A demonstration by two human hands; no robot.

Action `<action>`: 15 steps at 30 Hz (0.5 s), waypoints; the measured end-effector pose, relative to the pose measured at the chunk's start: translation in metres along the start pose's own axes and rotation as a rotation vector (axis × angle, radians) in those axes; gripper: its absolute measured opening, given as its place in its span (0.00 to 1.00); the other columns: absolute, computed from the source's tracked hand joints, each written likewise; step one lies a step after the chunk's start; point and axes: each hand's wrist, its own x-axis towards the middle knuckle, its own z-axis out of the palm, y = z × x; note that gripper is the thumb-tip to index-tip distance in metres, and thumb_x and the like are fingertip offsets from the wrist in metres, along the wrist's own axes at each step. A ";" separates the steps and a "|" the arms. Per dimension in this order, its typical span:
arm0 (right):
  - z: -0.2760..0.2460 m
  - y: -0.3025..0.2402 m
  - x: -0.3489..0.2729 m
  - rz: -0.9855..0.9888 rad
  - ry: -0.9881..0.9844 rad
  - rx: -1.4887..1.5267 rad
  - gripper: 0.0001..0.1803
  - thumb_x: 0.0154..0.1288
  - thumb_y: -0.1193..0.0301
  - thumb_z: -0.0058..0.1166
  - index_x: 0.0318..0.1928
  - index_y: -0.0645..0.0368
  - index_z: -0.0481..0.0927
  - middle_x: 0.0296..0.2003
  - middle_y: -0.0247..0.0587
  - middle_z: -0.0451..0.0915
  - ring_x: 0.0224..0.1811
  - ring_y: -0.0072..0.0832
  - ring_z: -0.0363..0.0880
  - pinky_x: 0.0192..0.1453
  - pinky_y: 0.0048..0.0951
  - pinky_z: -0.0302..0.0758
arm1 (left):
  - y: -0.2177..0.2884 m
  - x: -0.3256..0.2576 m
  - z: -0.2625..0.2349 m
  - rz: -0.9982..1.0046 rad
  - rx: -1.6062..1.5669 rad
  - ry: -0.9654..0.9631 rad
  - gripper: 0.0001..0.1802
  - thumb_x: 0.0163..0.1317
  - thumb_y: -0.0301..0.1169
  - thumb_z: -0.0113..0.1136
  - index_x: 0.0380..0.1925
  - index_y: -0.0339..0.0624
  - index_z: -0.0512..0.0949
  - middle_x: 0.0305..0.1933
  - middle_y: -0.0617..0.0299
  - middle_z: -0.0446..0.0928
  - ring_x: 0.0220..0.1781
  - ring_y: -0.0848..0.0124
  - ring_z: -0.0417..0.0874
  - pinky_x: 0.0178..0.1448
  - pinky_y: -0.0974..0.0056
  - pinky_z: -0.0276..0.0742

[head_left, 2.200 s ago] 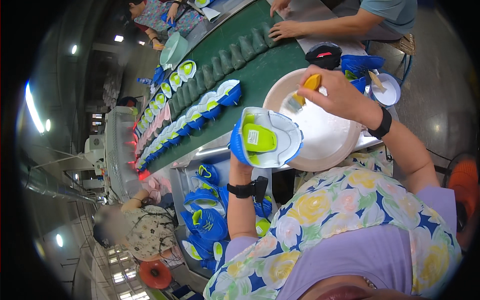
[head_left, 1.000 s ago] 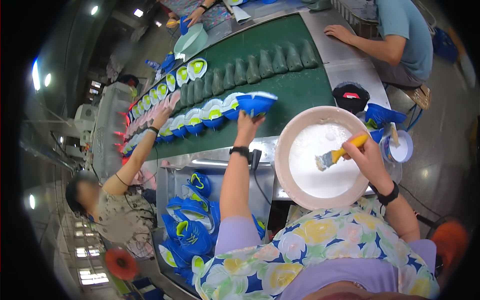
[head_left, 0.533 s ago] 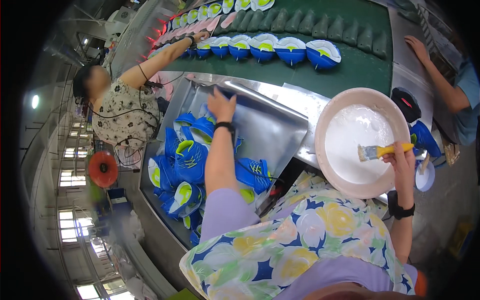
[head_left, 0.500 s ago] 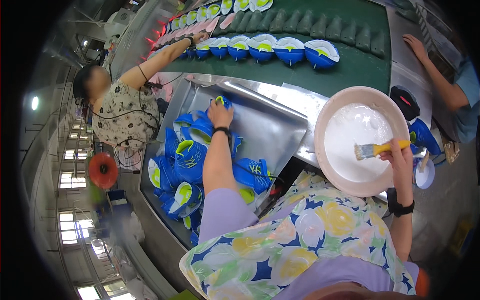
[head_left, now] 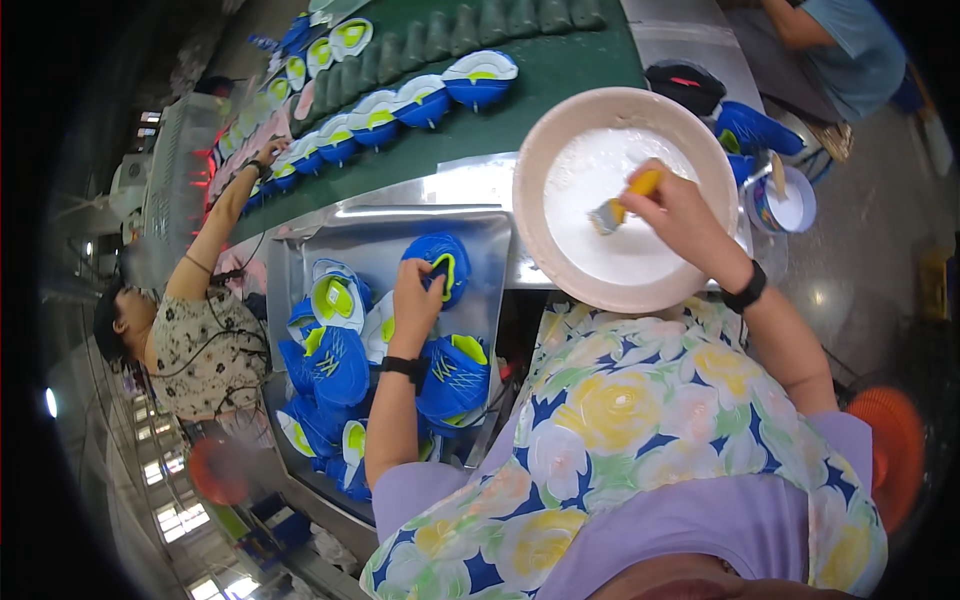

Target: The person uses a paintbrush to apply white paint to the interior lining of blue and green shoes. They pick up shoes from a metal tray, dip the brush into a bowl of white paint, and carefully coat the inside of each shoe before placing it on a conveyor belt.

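My left hand is closed on the collar of a blue shoe upper with a lime-green lining, at the far right part of a metal tray. Other blue shoe uppers lie heaped in the tray beside and below that hand. In my right hand is a paintbrush with a yellow handle. Its bristles point down at the white liquid in a wide pinkish basin. Whether the bristle tips touch the liquid I cannot tell.
Beyond the tray, a green conveyor belt carries rows of blue uppers and dark shoe lasts. A co-worker reaches over it at left; another person is at far right. A small bucket stands right of the basin.
The view has turned, and basin and tray appear shifted left. My left hand has brought a shoe upper nearer the basin. The brush has swung from level to bristles-down over the white liquid.
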 end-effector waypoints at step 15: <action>-0.042 -0.008 0.006 -0.280 -0.035 -0.195 0.10 0.66 0.68 0.58 0.42 0.62 0.76 0.34 0.51 0.80 0.35 0.44 0.80 0.40 0.37 0.75 | 0.054 0.054 -0.069 -0.127 -0.961 0.059 0.27 0.64 0.34 0.63 0.61 0.41 0.69 0.58 0.59 0.77 0.55 0.62 0.81 0.60 0.57 0.78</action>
